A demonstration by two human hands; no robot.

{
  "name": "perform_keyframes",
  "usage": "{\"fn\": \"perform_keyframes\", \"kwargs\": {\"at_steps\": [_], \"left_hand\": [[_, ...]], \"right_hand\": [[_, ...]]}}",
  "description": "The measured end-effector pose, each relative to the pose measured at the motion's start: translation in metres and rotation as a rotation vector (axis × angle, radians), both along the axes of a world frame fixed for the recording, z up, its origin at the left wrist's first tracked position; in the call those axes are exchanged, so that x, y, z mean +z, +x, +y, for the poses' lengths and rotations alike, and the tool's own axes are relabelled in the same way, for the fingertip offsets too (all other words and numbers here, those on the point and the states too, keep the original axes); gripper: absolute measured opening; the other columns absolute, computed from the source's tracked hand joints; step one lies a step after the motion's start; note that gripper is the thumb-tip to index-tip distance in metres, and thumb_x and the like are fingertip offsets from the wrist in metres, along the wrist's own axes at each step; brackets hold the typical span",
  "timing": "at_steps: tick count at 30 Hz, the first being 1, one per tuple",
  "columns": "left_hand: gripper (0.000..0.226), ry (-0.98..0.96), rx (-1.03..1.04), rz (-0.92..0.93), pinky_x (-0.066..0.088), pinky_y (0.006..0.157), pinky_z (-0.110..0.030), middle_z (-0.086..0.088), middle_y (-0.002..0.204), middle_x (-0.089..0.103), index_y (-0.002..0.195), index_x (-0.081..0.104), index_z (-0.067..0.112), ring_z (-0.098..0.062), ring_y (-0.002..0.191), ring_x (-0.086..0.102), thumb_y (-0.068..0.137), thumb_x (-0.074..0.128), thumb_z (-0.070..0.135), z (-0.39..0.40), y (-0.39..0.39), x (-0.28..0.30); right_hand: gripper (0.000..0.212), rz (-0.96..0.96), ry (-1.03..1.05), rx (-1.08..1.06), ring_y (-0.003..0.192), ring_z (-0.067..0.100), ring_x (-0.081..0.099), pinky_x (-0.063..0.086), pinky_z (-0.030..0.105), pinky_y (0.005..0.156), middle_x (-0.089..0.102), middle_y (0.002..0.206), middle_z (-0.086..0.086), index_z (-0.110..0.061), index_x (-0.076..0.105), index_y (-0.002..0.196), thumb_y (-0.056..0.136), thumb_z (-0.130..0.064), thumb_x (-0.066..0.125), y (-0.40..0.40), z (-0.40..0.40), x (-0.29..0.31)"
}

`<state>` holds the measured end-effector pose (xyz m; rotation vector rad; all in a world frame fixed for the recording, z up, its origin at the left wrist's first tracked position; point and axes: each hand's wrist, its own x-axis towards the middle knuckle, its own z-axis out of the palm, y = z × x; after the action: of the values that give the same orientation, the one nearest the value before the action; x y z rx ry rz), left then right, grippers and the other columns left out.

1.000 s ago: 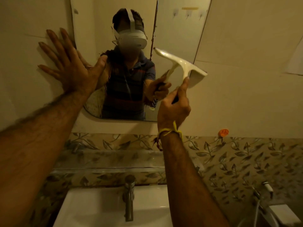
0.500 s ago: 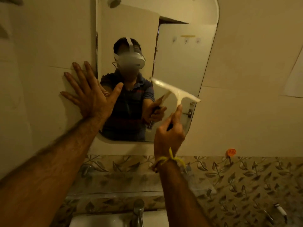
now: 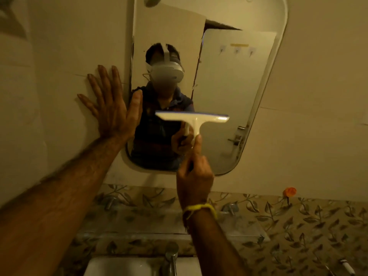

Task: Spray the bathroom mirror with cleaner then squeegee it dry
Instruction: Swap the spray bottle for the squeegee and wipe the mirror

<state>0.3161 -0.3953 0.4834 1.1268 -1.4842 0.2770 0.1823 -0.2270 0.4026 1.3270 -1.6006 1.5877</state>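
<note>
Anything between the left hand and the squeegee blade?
Head view: nothing solid. Only mirror glass shows between the left hand and squeegee.

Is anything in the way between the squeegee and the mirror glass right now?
Nothing visible. The right hand holds the squeegee up before the mirror. The left hand rests flat beside the mirror's left edge, off the blade's path.

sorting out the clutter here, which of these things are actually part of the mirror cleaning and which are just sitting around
Part of the job:
- mirror
- squeegee, gripped by the right hand
- left hand, flat on the wall at the mirror's left edge

Just there:
- tap
- sink
- glass shelf
- orange hook on the wall

No spray bottle in view.
</note>
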Motion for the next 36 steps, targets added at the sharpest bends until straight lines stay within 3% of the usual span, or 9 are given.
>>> {"fn": "perform_keyframes", "kwargs": {"at_steps": [4, 7, 10, 13, 17, 22, 29, 33, 36], "left_hand": [[0.071, 0.054, 0.011, -0.044, -0.004, 0.12, -0.067, -0.007, 0.171, 0.0, 0.163, 0.0, 0.024, -0.032, 0.157, -0.002, 0.103, 0.011, 0.062, 0.006, 0.008, 0.0], [0.073, 0.1, -0.027, -0.068, -0.004, 0.124, -0.061, -0.005, 0.171, -0.005, 0.163, -0.002, 0.023, -0.028, 0.158, -0.006, 0.101, 0.008, 0.058, 0.015, 0.02, -0.003], [0.072, 0.143, -0.034, -0.123, -0.003, 0.126, -0.054, -0.004, 0.171, -0.008, 0.163, -0.004, 0.023, -0.026, 0.157, -0.008, 0.1, 0.01, 0.054, 0.02, 0.031, -0.005], [0.066, 0.145, -0.11, -0.103, -0.007, 0.125, -0.05, 0.0, 0.171, -0.008, 0.163, -0.002, 0.026, -0.024, 0.157, -0.009, 0.102, 0.014, 0.045, 0.021, 0.037, -0.003], [0.062, 0.141, -0.237, -0.035, -0.006, 0.126, -0.044, 0.006, 0.171, 0.0, 0.164, 0.005, 0.026, -0.018, 0.157, -0.006, 0.104, 0.018, 0.036, 0.027, 0.047, -0.002], [0.055, 0.205, -0.308, -0.082, -0.002, 0.129, -0.044, 0.007, 0.171, -0.004, 0.163, 0.001, 0.028, -0.015, 0.157, -0.008, 0.111, 0.021, 0.029, 0.03, 0.064, 0.004], [0.053, 0.296, -0.351, 0.038, -0.007, 0.124, -0.048, 0.008, 0.171, -0.004, 0.163, 0.002, 0.027, -0.019, 0.157, -0.01, 0.113, 0.017, 0.033, 0.043, 0.048, 0.006], [0.054, 0.307, -0.358, 0.015, -0.005, 0.126, -0.05, 0.006, 0.171, -0.006, 0.163, 0.0, 0.027, -0.018, 0.157, -0.01, 0.113, 0.017, 0.032, 0.042, 0.054, -0.003], [0.054, 0.298, -0.35, -0.001, -0.005, 0.126, -0.048, 0.006, 0.171, -0.006, 0.163, 0.0, 0.027, -0.018, 0.157, -0.01, 0.112, 0.019, 0.032, 0.038, 0.054, -0.01]], "right_hand": [[0.056, 0.03, -0.07, -0.025, 0.062, 0.022, 0.058, 0.053, 0.032, 0.057, 0.068, 0.088, 0.013, -0.015, 0.038, 0.147, 0.094, -0.008, 0.053, 0.007, -0.023, 0.051], [0.05, 0.092, -0.015, -0.025, 0.077, 0.033, 0.067, 0.058, 0.038, 0.06, 0.07, 0.11, 0.018, -0.015, 0.041, 0.146, 0.097, -0.01, 0.051, 0.021, -0.021, 0.034], [0.047, 0.182, 0.048, -0.03, 0.07, 0.037, 0.068, 0.057, 0.038, 0.051, 0.07, 0.107, 0.022, -0.012, 0.05, 0.14, 0.094, -0.006, 0.056, 0.032, -0.012, 0.003], [0.046, 0.174, 0.031, -0.001, 0.094, 0.034, 0.068, 0.06, 0.041, 0.068, 0.065, 0.121, 0.018, -0.019, 0.037, 0.148, 0.102, -0.017, 0.042, 0.04, -0.033, 0.04], [0.047, 0.211, 0.034, -0.027, 0.103, 0.037, 0.063, 0.059, 0.047, 0.071, 0.063, 0.12, 0.016, -0.025, 0.03, 0.152, 0.105, -0.024, 0.032, 0.052, -0.052, 0.071], [0.048, 0.327, 0.062, -0.004, 0.073, 0.04, 0.067, 0.057, 0.042, 0.048, 0.068, 0.1, 0.024, -0.013, 0.049, 0.141, 0.095, -0.006, 0.057, 0.049, -0.027, 0.009], [0.048, 0.254, 0.105, -0.046, 0.105, 0.034, 0.061, 0.057, 0.046, 0.074, 0.058, 0.129, 0.015, -0.026, 0.024, 0.153, 0.106, -0.022, 0.029, 0.054, -0.053, 0.064], [0.045, 0.291, 0.104, 0.035, 0.07, 0.034, 0.066, 0.058, 0.042, 0.052, 0.067, 0.101, 0.023, -0.015, 0.044, 0.145, 0.1, -0.012, 0.048, 0.049, -0.022, 0.007], [0.045, 0.259, 0.055, 0.016, 0.075, 0.035, 0.068, 0.059, 0.041, 0.054, 0.068, 0.103, 0.021, -0.016, 0.045, 0.144, 0.1, -0.014, 0.048, 0.049, -0.034, 0.023]]}}
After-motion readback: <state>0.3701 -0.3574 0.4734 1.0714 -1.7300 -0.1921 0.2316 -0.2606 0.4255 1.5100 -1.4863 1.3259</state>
